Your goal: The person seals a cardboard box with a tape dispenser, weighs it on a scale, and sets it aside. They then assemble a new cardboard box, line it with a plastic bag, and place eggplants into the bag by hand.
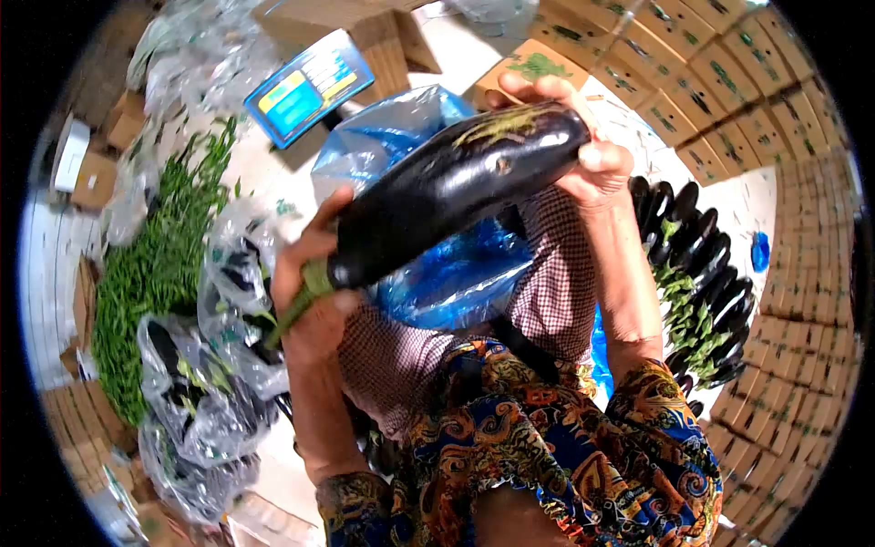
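A large, glossy dark eggplant (437,196) is held up slantwise between my two hands. My left hand (314,296) is wrapped around its green stem end, the stem poking out past the fingers. Around the blunt far end, at upper right, curl the fingers of my right hand (583,150). A pale scarred streak and a small brown spot mark the skin near that end. Below the eggplant, a blue plastic bag (456,283) lies open across my lap, partly hidden by the eggplant.
At left lie a heap of green chili peppers (137,310) and clear bags (205,401) with eggplants inside. Rows of eggplants (697,255) rest at right. Stacked cardboard boxes (793,273) line the right side. A blue-framed display (310,87) stands ahead, beside an open carton (351,27).
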{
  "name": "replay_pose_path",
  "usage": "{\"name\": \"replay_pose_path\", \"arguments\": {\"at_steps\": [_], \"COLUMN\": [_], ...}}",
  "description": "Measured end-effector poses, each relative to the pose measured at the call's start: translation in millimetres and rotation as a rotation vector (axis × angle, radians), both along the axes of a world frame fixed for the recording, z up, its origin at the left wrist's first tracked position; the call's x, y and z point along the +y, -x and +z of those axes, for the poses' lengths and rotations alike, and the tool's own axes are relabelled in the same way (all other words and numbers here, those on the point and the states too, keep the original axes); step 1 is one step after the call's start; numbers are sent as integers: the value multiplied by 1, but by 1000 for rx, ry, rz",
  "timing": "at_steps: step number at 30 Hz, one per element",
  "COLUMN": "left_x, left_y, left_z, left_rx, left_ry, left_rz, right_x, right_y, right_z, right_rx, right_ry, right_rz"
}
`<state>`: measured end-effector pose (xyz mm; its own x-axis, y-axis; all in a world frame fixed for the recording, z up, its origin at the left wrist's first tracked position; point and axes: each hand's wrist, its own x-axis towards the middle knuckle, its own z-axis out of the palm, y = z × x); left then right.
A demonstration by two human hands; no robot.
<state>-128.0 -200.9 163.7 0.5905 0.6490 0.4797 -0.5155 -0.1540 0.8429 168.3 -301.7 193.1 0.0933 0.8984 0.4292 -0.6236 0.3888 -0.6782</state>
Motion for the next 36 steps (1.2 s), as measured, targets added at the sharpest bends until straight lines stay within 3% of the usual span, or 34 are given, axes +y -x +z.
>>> {"name": "replay_pose_path", "arguments": {"at_steps": [3, 5, 7, 8, 9, 13, 16, 19, 22, 25, 29, 31, 33, 35, 36], "left_x": [8, 14, 22, 30, 40, 0, -20, -47, -79, -103, -107, -106, -110, -118, -113], "left_y": [22, 54, 105, 147, 182, 288, 346, 384, 407, 409, 413, 399, 394, 405, 392], "left_z": [25, 43, 59, 60, 72, 96, 89, 43, -10, -35, -64, -69, -67, -60, -34], "left_rx": [141, 225, 309, 383, 488, 807, 1122, 1474, 1471, 1710, 2073, 2206, 2215, 2029, 1966], "left_ry": [-5, -9, 15, 85, -27, 132, 174, 229, 246, 145, 47, 125, 39, -258, -199], "left_rz": [223, 333, 441, 617, 431, 704, 628, 570, 476, 563, 444, 400, 397, 554, 578], "right_x": [14, 20, 19, 21, 23, 27, 29, 32, 36, 41, 44, 43, 38, 38, 37], "right_y": [19, 30, 41, 38, 37, 58, 80, 91, 97, 99, 103, 106, 108, 97, 90], "right_z": [-3, -11, -18, -28, -37, -64, -56, -55, -59, -66, -80, -82, -84, -86, -88], "right_rx": [-122, -430, -542, -575, -618, -865, -1139, -1174, -1227, -1288, -1344, -1431, -1477, -1505, -1559], "right_ry": [204, 257, 462, 529, 591, 801, 751, 738, 730, 748, 724, 683, 634, 628, 398], "right_rz": [-50, -81, -63, 1, 51, 72, 158, 245, 296, 333, 359, 386, 452, 542, 496]}}
